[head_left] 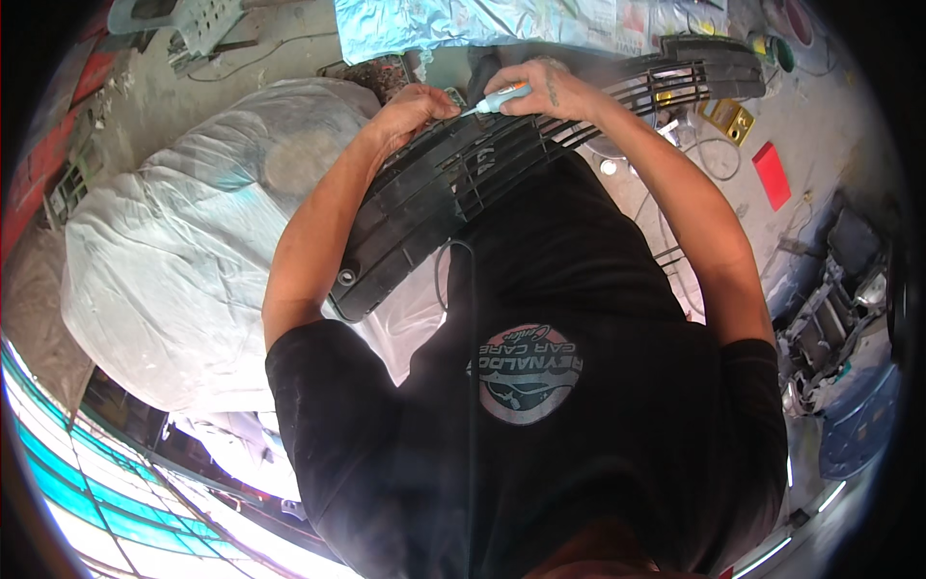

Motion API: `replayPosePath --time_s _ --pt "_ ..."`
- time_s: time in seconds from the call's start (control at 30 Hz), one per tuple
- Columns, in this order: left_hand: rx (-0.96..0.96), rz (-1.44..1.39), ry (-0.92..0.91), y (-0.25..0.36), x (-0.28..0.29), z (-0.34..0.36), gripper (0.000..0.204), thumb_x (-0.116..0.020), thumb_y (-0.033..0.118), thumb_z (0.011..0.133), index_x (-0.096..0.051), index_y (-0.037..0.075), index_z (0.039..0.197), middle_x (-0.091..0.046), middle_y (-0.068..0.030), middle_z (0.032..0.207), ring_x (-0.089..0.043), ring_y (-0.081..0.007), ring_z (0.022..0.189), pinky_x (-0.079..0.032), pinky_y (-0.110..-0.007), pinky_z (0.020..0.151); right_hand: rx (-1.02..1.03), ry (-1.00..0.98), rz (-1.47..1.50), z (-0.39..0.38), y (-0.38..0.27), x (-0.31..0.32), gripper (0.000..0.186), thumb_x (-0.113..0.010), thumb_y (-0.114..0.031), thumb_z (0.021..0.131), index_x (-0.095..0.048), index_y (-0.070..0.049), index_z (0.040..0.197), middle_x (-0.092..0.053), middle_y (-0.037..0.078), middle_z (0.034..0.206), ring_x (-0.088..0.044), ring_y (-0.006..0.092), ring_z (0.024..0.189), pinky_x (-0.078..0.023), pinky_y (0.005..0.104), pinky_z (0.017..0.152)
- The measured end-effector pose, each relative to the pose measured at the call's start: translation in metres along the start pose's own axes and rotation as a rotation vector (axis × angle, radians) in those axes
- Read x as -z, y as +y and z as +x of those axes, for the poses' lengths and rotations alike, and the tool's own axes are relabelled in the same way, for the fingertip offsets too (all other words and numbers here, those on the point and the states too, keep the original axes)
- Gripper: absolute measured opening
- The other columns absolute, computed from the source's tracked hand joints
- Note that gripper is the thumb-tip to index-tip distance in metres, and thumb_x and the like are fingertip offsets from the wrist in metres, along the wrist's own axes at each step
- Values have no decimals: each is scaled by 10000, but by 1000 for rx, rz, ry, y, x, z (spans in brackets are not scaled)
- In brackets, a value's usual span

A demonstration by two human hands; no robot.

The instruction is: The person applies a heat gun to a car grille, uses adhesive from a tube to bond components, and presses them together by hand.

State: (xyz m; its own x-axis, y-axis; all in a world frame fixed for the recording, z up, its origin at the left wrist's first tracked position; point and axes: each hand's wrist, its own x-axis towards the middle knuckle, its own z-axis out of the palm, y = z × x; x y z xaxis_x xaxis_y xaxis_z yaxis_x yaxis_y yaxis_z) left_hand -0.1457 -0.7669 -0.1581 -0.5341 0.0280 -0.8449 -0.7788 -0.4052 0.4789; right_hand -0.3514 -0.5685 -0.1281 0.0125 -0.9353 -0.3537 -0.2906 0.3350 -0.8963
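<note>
A long black slatted car grille lies across in front of me, slanting from lower left to upper right. My right hand grips a small light-blue squeeze bottle, apparently glue, with an orange mark. Its thin pale nozzle points left, down to the grille's far edge. Close to the nozzle tip, my left hand is closed with bent fingers at that same edge. Those fingers seem to pinch the grille; their exact contact is partly hidden.
White sheeting drapes a bulky object at left. Light-blue plastic covering lies at the far side. On the floor at right are a red flat piece, a yellow item and a loose cable. Dark parts pile up further right.
</note>
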Motion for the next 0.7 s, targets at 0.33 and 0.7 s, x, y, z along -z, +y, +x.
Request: replayPosePath --time_s 0.33,0.7 --pt "-9 10 5 -3 0 3 52 -765 40 866 -715 32 879 -703 -19 801 -605 -67 640 -440 -199 533 32 58 61 -2 1 -7 344 -719 -237 843 -728 -17 1106 -749 145 939 -715 267 877 -527 358 824" --pt "-3 41 23 2 -3 -1 63 -780 69 861 -725 44 873 -683 8 774 -529 -46 580 -348 -202 484 -25 7 44 -5 -1 -5 422 -720 -290 862 -723 -21 1186 -744 158 1004 -691 264 930 -518 362 864"
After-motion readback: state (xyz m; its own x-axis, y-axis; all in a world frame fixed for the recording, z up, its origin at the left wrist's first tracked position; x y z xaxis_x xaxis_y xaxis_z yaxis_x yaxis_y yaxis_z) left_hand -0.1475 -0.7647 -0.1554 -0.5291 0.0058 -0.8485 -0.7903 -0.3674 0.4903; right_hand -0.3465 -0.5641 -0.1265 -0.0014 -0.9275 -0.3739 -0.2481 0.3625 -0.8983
